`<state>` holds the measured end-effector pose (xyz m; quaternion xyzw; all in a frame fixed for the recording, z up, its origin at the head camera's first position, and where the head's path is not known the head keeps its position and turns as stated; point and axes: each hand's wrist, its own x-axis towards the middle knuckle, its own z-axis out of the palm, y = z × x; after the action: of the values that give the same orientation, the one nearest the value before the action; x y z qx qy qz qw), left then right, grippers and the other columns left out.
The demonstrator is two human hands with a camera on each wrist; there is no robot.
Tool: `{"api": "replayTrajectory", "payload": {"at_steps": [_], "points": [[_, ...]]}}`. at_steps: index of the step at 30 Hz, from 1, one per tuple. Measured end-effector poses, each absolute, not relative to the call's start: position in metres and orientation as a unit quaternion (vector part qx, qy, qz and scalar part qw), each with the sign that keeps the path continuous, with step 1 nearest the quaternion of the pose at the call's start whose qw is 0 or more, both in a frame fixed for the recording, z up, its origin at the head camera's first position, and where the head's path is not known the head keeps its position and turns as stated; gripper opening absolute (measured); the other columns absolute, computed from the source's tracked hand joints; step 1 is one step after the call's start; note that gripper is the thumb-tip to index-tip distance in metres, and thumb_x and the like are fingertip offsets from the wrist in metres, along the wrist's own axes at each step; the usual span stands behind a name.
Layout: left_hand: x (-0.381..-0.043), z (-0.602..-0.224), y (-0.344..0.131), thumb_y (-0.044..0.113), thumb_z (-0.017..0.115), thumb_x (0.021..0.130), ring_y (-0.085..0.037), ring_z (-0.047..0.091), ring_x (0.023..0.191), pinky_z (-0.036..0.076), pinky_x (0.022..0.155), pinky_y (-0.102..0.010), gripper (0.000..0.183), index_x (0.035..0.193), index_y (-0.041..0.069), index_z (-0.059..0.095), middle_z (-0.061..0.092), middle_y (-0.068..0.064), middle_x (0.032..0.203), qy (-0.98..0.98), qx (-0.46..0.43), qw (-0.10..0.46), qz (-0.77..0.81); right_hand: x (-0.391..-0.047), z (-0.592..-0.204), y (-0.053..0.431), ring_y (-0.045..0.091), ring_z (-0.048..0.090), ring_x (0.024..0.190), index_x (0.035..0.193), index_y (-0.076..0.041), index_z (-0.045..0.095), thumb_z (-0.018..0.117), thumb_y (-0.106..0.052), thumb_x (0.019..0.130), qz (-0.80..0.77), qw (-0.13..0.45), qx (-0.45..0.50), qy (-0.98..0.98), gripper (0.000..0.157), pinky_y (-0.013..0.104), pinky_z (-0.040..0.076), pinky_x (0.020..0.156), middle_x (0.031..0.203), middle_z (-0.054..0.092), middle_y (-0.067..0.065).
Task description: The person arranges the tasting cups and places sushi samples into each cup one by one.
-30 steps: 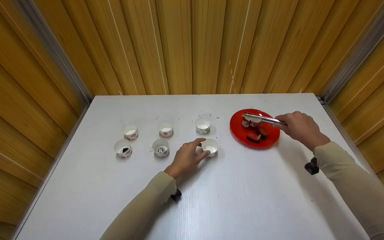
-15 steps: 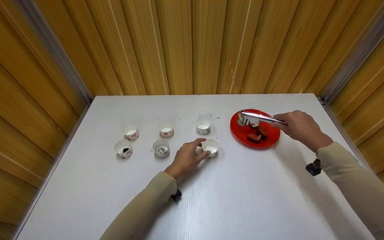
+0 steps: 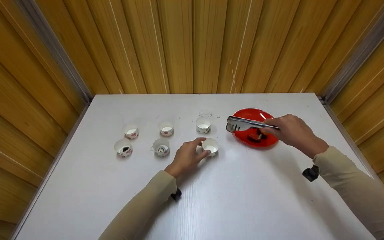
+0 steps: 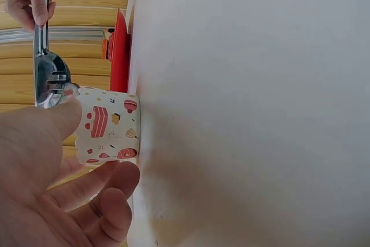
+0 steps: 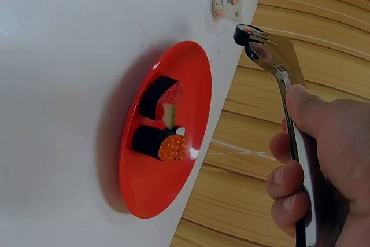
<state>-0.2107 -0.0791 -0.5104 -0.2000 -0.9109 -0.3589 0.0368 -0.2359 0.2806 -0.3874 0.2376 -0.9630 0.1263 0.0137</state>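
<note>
Rising behind and beside the table, ribbed wall panels (image 3: 192, 46) carry a yellow-brown wood grain. The table (image 3: 232, 200) itself is white and smooth, and a round, glossy red plate (image 3: 250, 113) sits on its far right part. Reaching over the plate, the person's right hand (image 3: 291, 131) grips shiny metal tongs (image 3: 253, 124) with slotted ends, which from the head view cover part of the plate. The left hand (image 3: 186, 156) pinches a scallop-rimmed paper cup (image 4: 107, 125), white and printed with cake slices, upright on the table left of the plate. Five other paper cups (image 3: 166, 130) stand around it, three farther back and two along the near row; each of those two has a small piece inside, too small to name. Over on the plate lie two black-wrapped pieces, a sushi roll with pink filling (image 5: 155, 99) and a sushi roll topped with orange roe (image 5: 151, 141). Smallest is the sushi roll between the tongs' tips (image 5: 240, 35), black outside, white and pink within, hanging near the plate's left edge.
</note>
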Motion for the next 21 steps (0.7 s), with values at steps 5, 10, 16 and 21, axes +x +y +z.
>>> {"api": "replayTrajectory", "payload": {"at_steps": [5, 10, 16, 21], "points": [[-0.212, -0.512, -0.08, 0.036, 0.072, 0.097, -0.028, 0.069, 0.109, 0.055, 0.089, -0.047, 0.052, 0.141, 0.01, 0.06, 0.074, -0.011, 0.117, -0.913, -0.198, 0.037, -0.355, -0.228, -0.389, 0.267, 0.019, 0.053, 0.07, 0.119, -0.013, 0.076, 0.078, -0.025, 0.094, 0.135, 0.025, 0.257, -0.957, 0.028, 0.031, 0.045, 0.059, 0.076, 0.064, -0.004], [-0.212, -0.511, -0.08, 0.038, 0.072, 0.098, -0.028, 0.068, 0.111, 0.054, 0.092, -0.047, 0.053, 0.142, 0.01, 0.059, 0.073, -0.011, 0.118, -0.913, -0.192, 0.031, -0.357, -0.222, -0.392, 0.254, 0.018, 0.058, 0.074, 0.12, -0.013, 0.077, 0.08, -0.025, 0.091, 0.143, 0.036, 0.274, -0.95, 0.031, 0.033, 0.051, 0.065, 0.086, 0.074, -0.004], [-0.212, -0.51, -0.079, 0.038, 0.072, 0.097, -0.029, 0.068, 0.111, 0.054, 0.093, -0.047, 0.053, 0.141, 0.01, 0.06, 0.073, -0.012, 0.118, -0.914, -0.195, 0.035, -0.355, -0.216, -0.395, 0.24, 0.021, 0.07, 0.085, 0.116, -0.014, 0.079, 0.082, -0.022, 0.089, 0.147, 0.037, 0.291, -0.945, 0.028, 0.048, 0.061, 0.079, 0.093, 0.077, -0.003], [-0.212, -0.51, -0.078, 0.038, 0.072, 0.097, -0.029, 0.068, 0.112, 0.053, 0.094, -0.047, 0.053, 0.141, 0.011, 0.06, 0.074, -0.01, 0.118, -0.913, -0.192, 0.032, -0.357, -0.213, -0.397, 0.231, 0.017, 0.069, 0.082, 0.108, -0.02, 0.08, 0.082, -0.025, 0.09, 0.142, 0.043, 0.308, -0.94, 0.019, 0.047, 0.061, 0.08, 0.084, 0.075, -0.009]]}}
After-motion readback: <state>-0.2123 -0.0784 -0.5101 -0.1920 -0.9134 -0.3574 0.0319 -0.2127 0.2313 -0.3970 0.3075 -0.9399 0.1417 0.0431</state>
